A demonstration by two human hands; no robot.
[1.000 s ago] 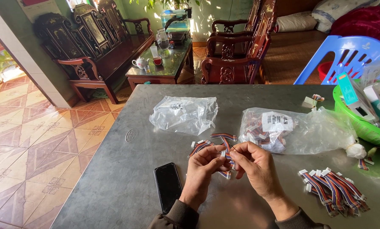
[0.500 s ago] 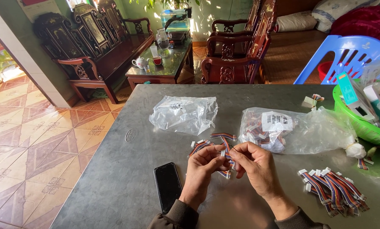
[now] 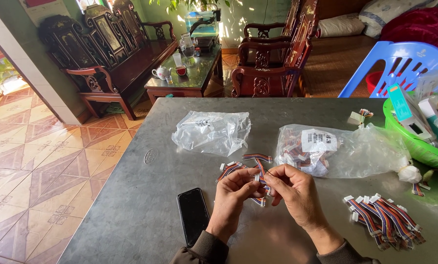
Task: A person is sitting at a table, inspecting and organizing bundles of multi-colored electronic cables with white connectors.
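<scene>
- Together, the left hand [image 3: 233,191] and right hand [image 3: 292,190] pinch one short multicoloured ribbon cable with white plastic connectors [image 3: 259,182] above the grey bench [image 3: 131,210].
- Best gripped near the connector, fingertips close, wires unbent.
- Its long axis seems to run roughly away from the person, though fingers hide much.

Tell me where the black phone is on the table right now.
In the head view the black phone lies flat on the grey table, near its front edge, just outside the left hand.
</scene>
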